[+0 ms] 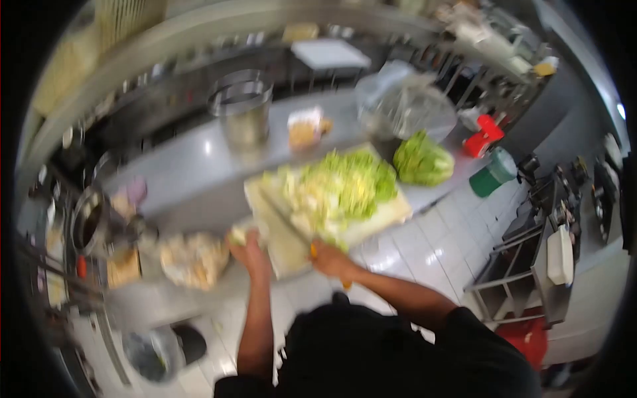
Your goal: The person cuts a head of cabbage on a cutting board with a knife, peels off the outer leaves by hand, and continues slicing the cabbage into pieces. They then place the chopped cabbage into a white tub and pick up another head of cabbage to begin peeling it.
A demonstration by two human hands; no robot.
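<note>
My right hand (pixel 333 261) is wrapped round the orange handle of a knife (pixel 286 219), whose blade slants up and left across the cutting board (pixel 269 247). A heap of chopped lettuce (pixel 342 189) covers much of that board. Just off the board's left edge, my left hand (pixel 248 252) is closed on a pale piece of lettuce (pixel 255 229), blurred by motion. Beyond the board's right end sits a whole head of lettuce (pixel 423 159).
A plastic bag of pale, lumpy contents (pixel 194 260) lies left of my left hand. Behind the board stand a tall metal pot (pixel 243 116), a small package (pixel 305 128) and a clear plastic bag (pixel 411 106). A lined bin (pixel 151 353) is on the floor at lower left.
</note>
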